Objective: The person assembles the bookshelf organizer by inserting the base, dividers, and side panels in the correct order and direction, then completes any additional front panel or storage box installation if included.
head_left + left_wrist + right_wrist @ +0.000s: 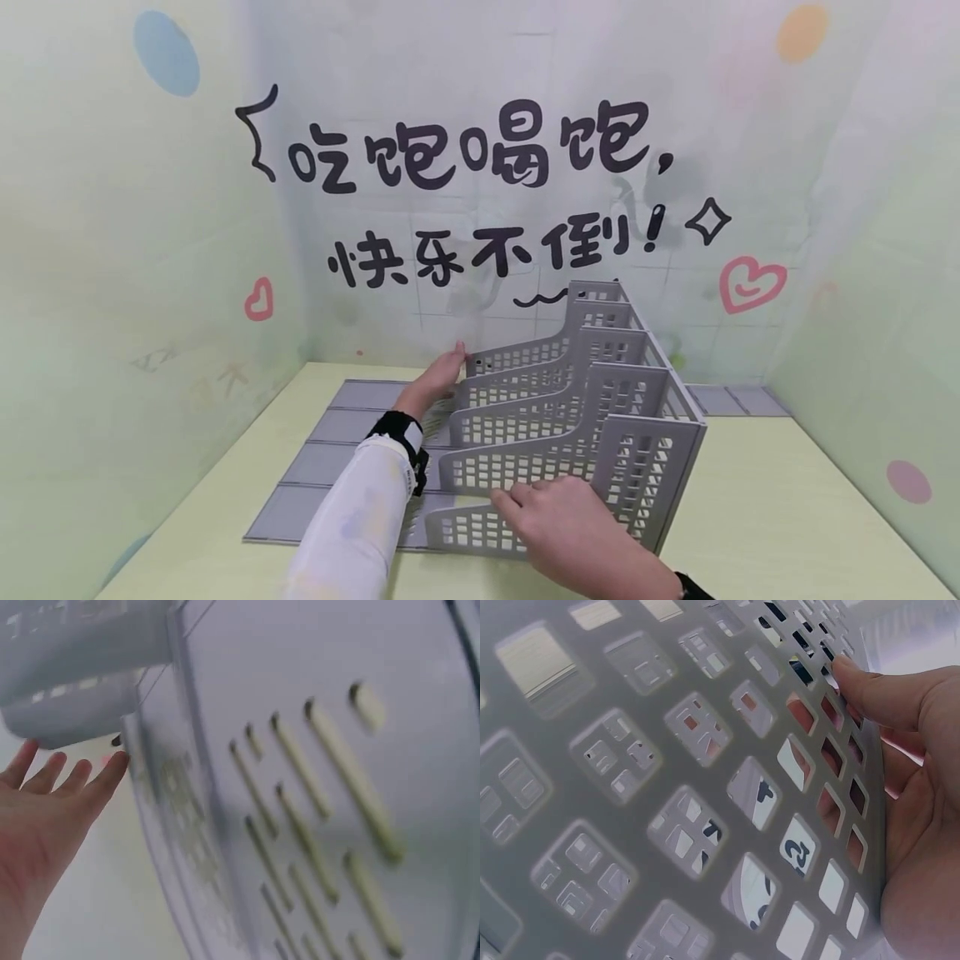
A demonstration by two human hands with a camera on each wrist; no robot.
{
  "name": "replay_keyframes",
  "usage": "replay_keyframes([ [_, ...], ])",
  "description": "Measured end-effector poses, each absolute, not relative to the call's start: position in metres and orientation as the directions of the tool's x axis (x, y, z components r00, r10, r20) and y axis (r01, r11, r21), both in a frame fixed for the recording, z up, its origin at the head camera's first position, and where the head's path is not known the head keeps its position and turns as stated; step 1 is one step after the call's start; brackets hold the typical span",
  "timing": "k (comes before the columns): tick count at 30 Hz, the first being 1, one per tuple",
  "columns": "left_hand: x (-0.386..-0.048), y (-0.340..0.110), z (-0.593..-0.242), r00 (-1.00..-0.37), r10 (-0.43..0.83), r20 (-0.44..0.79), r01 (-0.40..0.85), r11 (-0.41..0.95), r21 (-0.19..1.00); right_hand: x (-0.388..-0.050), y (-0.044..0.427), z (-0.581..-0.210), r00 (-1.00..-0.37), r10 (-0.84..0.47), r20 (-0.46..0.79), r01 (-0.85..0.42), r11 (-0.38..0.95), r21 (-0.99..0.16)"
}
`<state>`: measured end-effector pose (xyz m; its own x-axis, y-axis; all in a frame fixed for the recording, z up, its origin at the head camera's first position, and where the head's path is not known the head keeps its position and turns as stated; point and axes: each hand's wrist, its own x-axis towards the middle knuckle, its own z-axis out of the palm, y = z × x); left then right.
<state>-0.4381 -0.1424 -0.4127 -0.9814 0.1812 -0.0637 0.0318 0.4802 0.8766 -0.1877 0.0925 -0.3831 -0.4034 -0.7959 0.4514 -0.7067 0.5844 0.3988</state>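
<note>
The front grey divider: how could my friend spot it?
On the pale yellow table stands a holey grey rack. Find the front divider, nearest the camera. Unlike the others behind it, this one has the right hand gripping its edge.

The gray plastic file rack [602, 392] stands upright on the table [787, 508], its five lattice dividers in a row from near to far, each low at the left and curving up to a tall section at the right. Flat gray panels [288, 512] lie side by side at its left, with others beyond it at the right. A right hand [570, 525] grips the nearest divider [677, 475]; a left hand [437, 379], fingers extended, is at the farthest one's low end.
</note>
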Motion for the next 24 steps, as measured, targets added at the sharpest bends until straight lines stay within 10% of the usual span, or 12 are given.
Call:
replay_keyframes([
  [24, -0.445, -0.137, -0.427, -0.962, 0.265, -0.068, 0.083, 0.521, 0.850, -0.188, 0.094, -0.383, -0.376, -0.803, 0.463, -0.702, 0.573, 0.424],
])
